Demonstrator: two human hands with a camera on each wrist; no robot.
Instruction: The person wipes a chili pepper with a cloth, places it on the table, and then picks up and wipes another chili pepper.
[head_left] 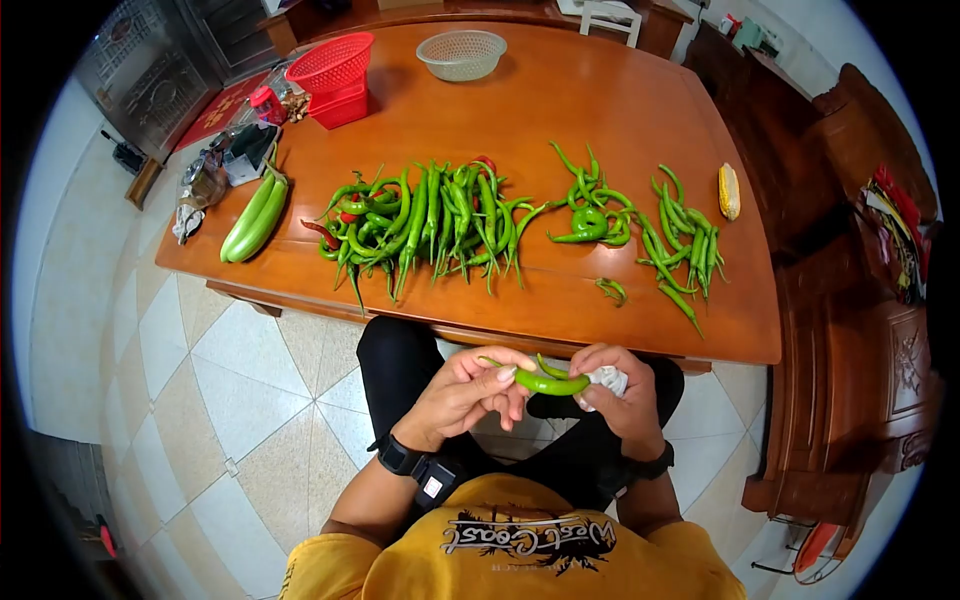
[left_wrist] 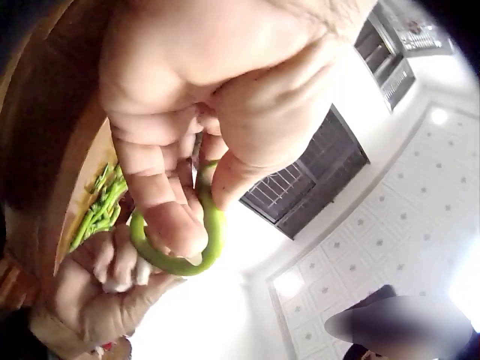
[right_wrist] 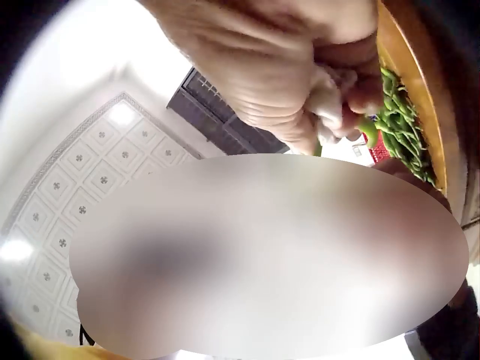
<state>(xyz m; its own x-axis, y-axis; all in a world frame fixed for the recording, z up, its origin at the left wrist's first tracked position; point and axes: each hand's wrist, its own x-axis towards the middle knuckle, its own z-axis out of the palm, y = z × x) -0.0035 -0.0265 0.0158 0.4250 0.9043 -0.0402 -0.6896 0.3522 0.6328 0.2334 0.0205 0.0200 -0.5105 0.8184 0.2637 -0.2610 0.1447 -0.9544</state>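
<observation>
Over my lap, my left hand (head_left: 470, 392) pinches one end of a curved green chili pepper (head_left: 548, 385) between thumb and fingers. My right hand (head_left: 628, 402) grips a crumpled white cloth (head_left: 608, 379) and pinches the pepper's other end against it. In the left wrist view, the pepper (left_wrist: 215, 240) bends in a loop round a left fingertip. The right wrist view shows the white cloth (right_wrist: 326, 101) tucked in my right fingers; much of that view is blurred. Beyond the hands, a big pile of green peppers (head_left: 430, 215) with some red ones lies on the wooden table (head_left: 400, 100).
Two smaller pepper groups lie to the right, one with curled peppers (head_left: 588, 222), one with straighter ones (head_left: 685, 240). A small curled pepper (head_left: 612, 291) sits near the front edge. Light-green eggplants (head_left: 257, 218), a red basket (head_left: 330, 62), a pale colander (head_left: 462, 54) and a corn cob (head_left: 729, 192) stand around.
</observation>
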